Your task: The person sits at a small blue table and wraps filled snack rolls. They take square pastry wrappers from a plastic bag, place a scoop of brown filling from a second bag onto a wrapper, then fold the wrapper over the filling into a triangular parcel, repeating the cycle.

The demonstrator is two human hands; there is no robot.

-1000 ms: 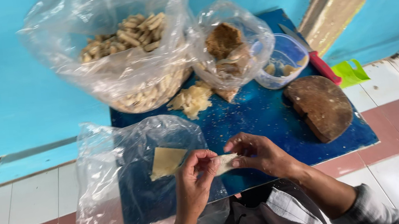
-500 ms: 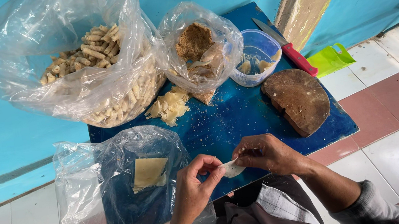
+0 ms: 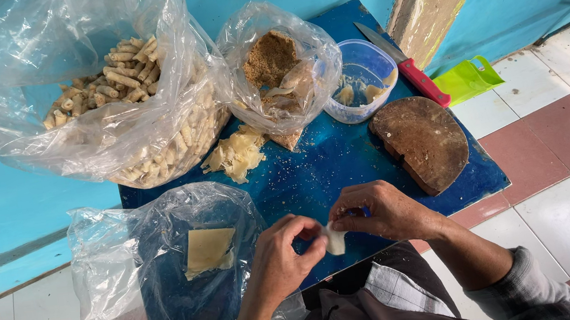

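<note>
Both hands are pinched on the same little pale wrapper piece (image 3: 335, 238) over the blue surface's (image 3: 316, 170) near edge: left hand (image 3: 285, 259) curled from the left, right hand (image 3: 380, 212) fingertips closed on top.

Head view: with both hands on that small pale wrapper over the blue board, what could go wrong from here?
1. The small pale wrapper, pinched between the left hand and right hand, looks thin and might tear.
2. The red-handled knife lies at the blue board edge and could be knocked off.
</note>
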